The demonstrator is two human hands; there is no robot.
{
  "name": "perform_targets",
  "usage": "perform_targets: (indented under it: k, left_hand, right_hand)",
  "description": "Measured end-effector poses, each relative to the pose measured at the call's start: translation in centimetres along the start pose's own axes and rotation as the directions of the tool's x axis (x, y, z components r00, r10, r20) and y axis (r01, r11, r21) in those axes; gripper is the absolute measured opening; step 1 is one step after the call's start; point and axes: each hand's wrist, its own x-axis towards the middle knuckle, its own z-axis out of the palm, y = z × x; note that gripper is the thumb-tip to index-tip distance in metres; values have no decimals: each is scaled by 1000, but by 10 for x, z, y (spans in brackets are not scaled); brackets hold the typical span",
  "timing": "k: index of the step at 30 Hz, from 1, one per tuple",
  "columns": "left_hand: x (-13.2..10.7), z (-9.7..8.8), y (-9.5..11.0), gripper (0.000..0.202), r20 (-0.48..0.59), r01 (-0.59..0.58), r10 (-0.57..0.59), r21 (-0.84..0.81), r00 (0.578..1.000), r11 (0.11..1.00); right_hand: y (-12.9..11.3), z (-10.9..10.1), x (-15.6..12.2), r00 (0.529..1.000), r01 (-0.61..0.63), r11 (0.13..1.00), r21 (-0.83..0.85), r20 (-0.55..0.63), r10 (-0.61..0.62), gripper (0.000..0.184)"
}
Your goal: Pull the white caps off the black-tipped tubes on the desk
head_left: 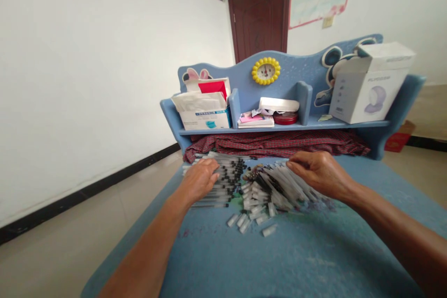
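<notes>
Head view: near the tabletop's (279,260) back edge, left hand (201,177) over pens (220,189), right hand (321,174) apart, grips unclear; light touches should keep pens aligned.

At one o'clock, yellow-rimmed clock (266,71), dark red door (258,18) beyond. At two o'clock, white box (363,88) on blue shelf (312,124).

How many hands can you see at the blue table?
2: the left hand is over the black-tipped pale sticks; the right hand is beside the pile of pale tubes. No other hands show.
</notes>
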Motion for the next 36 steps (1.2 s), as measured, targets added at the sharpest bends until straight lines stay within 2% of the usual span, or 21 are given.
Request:
perform_targets:
  k: [5,8,17,28,36]
  left_hand:
    - [0,2,1,13,14,23,-23,11,1000,1000]
    - [1,1,2,14,22,46,-48,71,999,996]
    - [2,7,2,17,-5,121,-121,119,993,986]
    - [2,12,-8,13,-17,75,-73,131,997,989]
    - [4,9,-7,15,1,8,-8,145,1000,989]
  right_hand:
    - [2,8,-3,999,11,1000,13,33,-11,30]
    - [3,11,-5,998,8,1000,15,54,-8,31]
    - [3,22,-11,988,-11,999,-35,156,16,30]
    - [9,25,-17,991,-10,1000,-26,133,13,30]
    - [14,26,-22,986,-52,997,-50,159,59,31]
